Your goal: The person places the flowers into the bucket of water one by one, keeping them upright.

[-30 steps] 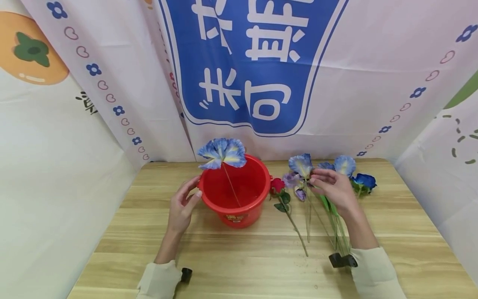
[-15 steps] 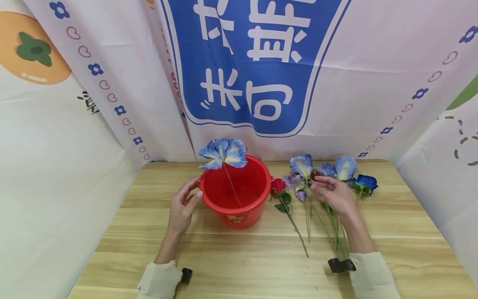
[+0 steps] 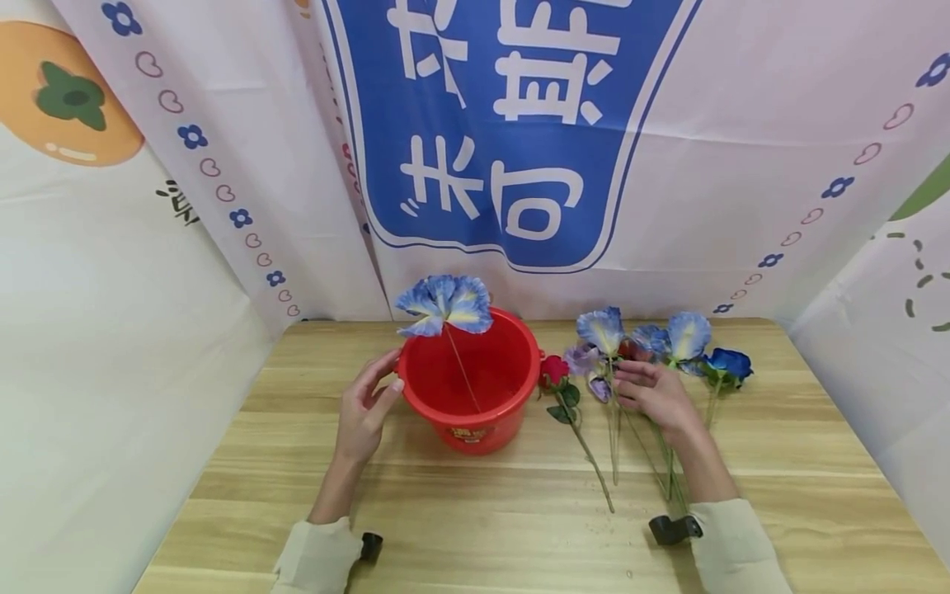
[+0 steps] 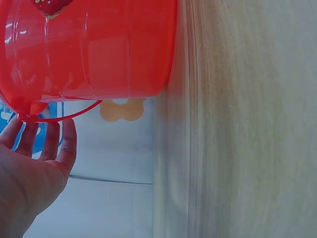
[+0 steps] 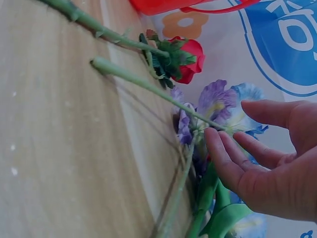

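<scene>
A red bucket (image 3: 475,433) stands on the wooden table, with one blue iris (image 3: 445,307) leaning in it, its bloom above the rim. At the bucket's left side, my left hand (image 3: 359,425) touches the rim with its fingertips, beside the thin red handle (image 4: 86,112) seen in the left wrist view. My right hand (image 3: 659,400) is among the flowers on the right, thumb and fingers apart. Its fingertips lie right at the green stem (image 5: 143,87) of another blue iris (image 3: 601,328). Purple flowers (image 3: 581,360) lie beneath that bloom.
Between bucket and right hand lies a red rose (image 3: 554,371) with its stem towards the front. Past the right hand are another blue iris (image 3: 688,334) and a dark blue rose (image 3: 729,365). A printed cloth (image 3: 668,206) hangs behind the table.
My right hand has drawn slightly down and towards the near iris stem, uncovering more of the flowers behind it. The left hand and bucket stay in place.
</scene>
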`<state>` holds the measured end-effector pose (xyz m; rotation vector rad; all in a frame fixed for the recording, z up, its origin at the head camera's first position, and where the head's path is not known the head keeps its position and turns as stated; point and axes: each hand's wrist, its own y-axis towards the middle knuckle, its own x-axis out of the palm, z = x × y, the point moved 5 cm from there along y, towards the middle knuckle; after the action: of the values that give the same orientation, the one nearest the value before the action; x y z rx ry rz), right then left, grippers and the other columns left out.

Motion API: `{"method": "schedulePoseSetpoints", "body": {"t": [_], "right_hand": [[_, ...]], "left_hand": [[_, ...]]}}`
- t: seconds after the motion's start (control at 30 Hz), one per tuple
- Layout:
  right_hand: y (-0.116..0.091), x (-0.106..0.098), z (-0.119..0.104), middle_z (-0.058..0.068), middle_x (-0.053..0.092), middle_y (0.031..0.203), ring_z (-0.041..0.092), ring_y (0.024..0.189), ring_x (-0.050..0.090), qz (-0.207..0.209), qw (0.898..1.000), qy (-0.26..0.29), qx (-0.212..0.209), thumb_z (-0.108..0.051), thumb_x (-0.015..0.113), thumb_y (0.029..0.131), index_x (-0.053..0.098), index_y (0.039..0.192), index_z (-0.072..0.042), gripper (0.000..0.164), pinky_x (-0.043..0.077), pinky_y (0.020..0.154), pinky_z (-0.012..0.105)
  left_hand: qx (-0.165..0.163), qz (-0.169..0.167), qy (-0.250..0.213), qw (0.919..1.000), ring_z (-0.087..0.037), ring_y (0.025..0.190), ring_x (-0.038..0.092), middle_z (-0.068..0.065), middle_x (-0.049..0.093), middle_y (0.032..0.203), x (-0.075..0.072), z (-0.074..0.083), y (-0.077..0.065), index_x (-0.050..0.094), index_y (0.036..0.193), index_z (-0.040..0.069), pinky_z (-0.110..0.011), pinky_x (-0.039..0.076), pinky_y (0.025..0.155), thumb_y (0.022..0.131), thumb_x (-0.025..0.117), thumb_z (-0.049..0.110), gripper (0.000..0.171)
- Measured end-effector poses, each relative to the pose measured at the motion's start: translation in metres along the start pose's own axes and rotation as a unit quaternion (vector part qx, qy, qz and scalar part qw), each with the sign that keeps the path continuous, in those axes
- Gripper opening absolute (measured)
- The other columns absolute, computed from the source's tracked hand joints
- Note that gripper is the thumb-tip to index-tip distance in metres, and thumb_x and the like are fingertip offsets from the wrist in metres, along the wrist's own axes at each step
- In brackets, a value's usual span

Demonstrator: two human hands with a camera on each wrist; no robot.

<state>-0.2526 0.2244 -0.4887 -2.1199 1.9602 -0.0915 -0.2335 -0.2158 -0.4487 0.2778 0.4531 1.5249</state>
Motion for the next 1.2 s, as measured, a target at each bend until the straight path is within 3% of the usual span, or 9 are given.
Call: {"method": "schedulePoseSetpoints", "body": {"t": [0.23, 0.33, 0.77, 1.03, 1.2], "right_hand": [[0.003, 0.001, 0.009, 0.036, 0.04, 0.163, 0.042, 0.144, 0.055, -0.011, 1.0, -0.002, 0.016, -0.005, 0.058, 0.109, 0.032, 0.162, 0.01, 0.061, 0.061, 0.106, 0.033], [0.004, 0.001, 0.012, 0.037, 0.04, 0.163, 0.044, 0.145, 0.054, -0.009, 1.0, -0.001, 0.017, -0.004, 0.059, 0.108, 0.033, 0.161, 0.011, 0.061, 0.062, 0.104, 0.033], [0.005, 0.005, 0.013, 0.036, 0.042, 0.162, 0.031, 0.132, 0.066, -0.012, 1.0, -0.009, 0.008, -0.005, 0.062, 0.106, 0.035, 0.161, 0.01, 0.064, 0.063, 0.097, 0.026], [0.007, 0.005, 0.014, 0.035, 0.049, 0.158, 0.009, 0.108, 0.073, 0.008, 1.0, -0.011, 0.006, -0.005, 0.064, 0.105, 0.041, 0.159, 0.008, 0.06, 0.064, 0.09, 0.026], [0.006, 0.004, 0.01, 0.032, 0.055, 0.153, 0.007, 0.1, 0.074, 0.025, 1.0, -0.009, 0.003, -0.005, 0.067, 0.103, 0.046, 0.157, 0.005, 0.058, 0.064, 0.084, 0.023]], "left_hand": [[-0.004, 0.0, 0.001, 1.0, -0.013, 0.13, 0.061, -0.026, 0.059, 0.148, 0.001, -0.001, -0.001, 0.059, 0.149, -0.002, -0.019, 0.06, 0.098, 0.104, 0.062, -0.001, 0.046], [-0.008, -0.001, 0.001, 1.0, -0.013, 0.131, 0.061, -0.025, 0.059, 0.148, 0.002, -0.001, -0.001, 0.059, 0.15, -0.001, -0.019, 0.06, 0.098, 0.103, 0.062, 0.0, 0.046], [-0.008, 0.003, -0.004, 0.9999, -0.013, 0.131, 0.06, -0.025, 0.058, 0.149, 0.001, 0.0, -0.001, 0.058, 0.15, -0.002, -0.019, 0.06, 0.1, 0.104, 0.062, -0.001, 0.046], [-0.004, -0.001, -0.002, 1.0, -0.012, 0.131, 0.06, -0.029, 0.057, 0.149, 0.001, 0.0, 0.0, 0.057, 0.15, -0.004, -0.018, 0.059, 0.1, 0.105, 0.06, -0.001, 0.046], [-0.01, 0.002, 0.0, 0.9999, -0.012, 0.131, 0.06, -0.026, 0.058, 0.15, 0.0, -0.001, -0.001, 0.058, 0.15, -0.003, -0.019, 0.059, 0.1, 0.104, 0.061, 0.0, 0.046]]}}
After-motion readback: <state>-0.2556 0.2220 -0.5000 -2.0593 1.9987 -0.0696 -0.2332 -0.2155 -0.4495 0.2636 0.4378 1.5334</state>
